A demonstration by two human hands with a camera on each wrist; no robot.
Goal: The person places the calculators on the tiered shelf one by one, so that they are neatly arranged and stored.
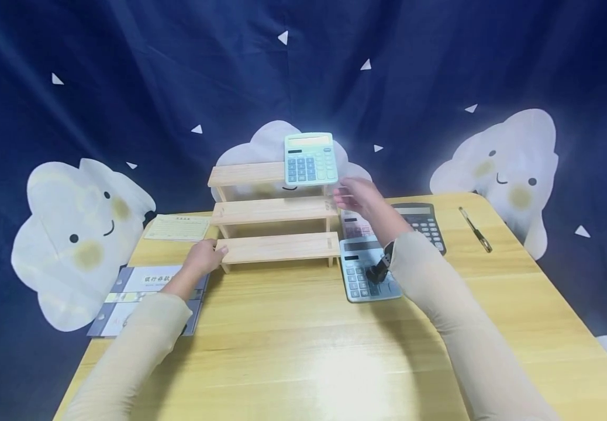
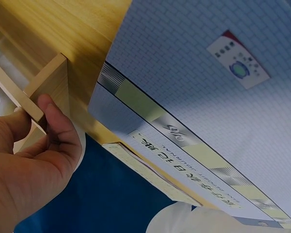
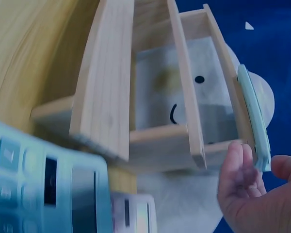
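Observation:
A three-tier wooden rack [image 1: 277,248] stands on the table, its lowest board pinched at the left end by the thumb and fingers of my left hand [image 1: 203,257]. On the top board, a pale green calculator [image 1: 311,159] leans back at the right end. My right hand [image 1: 362,197] is beside that calculator's lower right corner. In the right wrist view, its parted thumb and fingers [image 3: 233,167] lie close around the calculator's near edge. Below the right forearm lie a blue calculator [image 1: 358,275], a pink calculator [image 1: 353,225] and a dark calculator [image 1: 423,219], partly covered.
Left of the rack, a bank deposit journal [image 1: 135,278] lies partly under the left forearm, with a pad of paper slips [image 1: 177,228] behind it. A pen [image 1: 474,229] rests at the table's right side. A dark blue curtain [image 1: 230,70] with cloud prints hangs behind.

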